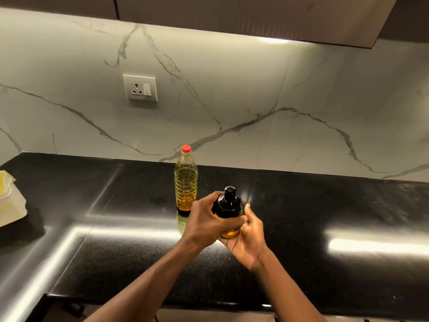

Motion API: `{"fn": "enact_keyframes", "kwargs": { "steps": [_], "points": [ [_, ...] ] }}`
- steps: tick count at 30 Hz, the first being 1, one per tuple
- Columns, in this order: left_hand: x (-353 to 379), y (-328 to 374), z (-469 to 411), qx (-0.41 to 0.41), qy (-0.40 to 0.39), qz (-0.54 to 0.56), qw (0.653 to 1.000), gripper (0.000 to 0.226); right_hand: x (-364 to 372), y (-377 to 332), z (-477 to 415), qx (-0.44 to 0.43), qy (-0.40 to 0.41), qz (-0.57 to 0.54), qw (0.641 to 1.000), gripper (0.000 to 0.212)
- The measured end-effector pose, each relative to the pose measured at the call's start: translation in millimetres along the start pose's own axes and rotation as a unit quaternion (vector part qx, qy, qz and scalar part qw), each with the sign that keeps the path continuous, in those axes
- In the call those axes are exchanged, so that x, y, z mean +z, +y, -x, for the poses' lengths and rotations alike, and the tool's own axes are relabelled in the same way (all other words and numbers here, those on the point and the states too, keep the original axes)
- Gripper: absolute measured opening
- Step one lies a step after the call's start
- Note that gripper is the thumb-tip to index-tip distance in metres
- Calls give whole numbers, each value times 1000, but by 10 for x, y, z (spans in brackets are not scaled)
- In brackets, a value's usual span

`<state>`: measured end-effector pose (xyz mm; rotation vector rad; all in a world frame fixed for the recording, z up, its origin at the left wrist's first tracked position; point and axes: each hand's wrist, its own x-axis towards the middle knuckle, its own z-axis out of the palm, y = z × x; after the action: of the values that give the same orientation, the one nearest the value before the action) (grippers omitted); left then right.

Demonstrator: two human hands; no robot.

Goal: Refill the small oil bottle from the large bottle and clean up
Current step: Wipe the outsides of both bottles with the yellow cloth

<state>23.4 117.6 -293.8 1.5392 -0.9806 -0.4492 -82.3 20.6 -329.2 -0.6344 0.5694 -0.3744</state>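
The dark, glossy desk (325, 217) runs the width of the view below a white marble-veined wall (255, 89) that carries a socket plate (140, 87). On the desk near its back edge, about midway along, the large bottle (186, 180) stands upright, clear plastic with yellow oil inside and a red cap (186, 148) on top. At the left edge of the desk lies a pale cloth (10, 201), partly cut off by the frame. Just in front of the large bottle, held above the desk and toward its front edge, is the small oil bottle (228, 212), upright, with a black domed top and amber oil showing at its base. The left hand (209, 221) is wrapped around its body from the left, fingers closed across the front. The right hand (249, 238) cups it from below and the right, thumb raised beside the black top.
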Motion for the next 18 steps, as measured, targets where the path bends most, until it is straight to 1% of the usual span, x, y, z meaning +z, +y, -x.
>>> {"fn": "enact_keyframes", "kwargs": {
  "steps": [2,4,7,11,14,18],
  "points": [
    [16,-7,-2,2,-4,1,1000,46,-6,39,76,13,-9,-31,999,77],
    [25,-11,-12,7,0,-9,1000,46,-45,52,144,34,-17,-56,998,84],
    [22,-34,-65,5,18,-23,1000,45,-162,24,202,54,6,-54,997,95],
    [32,-68,-139,-5,39,-13,999,45,-321,-66,264,13,55,-33,998,92],
    [92,-56,-152,-3,28,-14,1000,45,-311,-156,247,-22,69,-27,997,88],
    [178,-29,-145,1,23,-16,1000,44,-101,-116,175,-18,56,-63,996,89]
  ]
}}
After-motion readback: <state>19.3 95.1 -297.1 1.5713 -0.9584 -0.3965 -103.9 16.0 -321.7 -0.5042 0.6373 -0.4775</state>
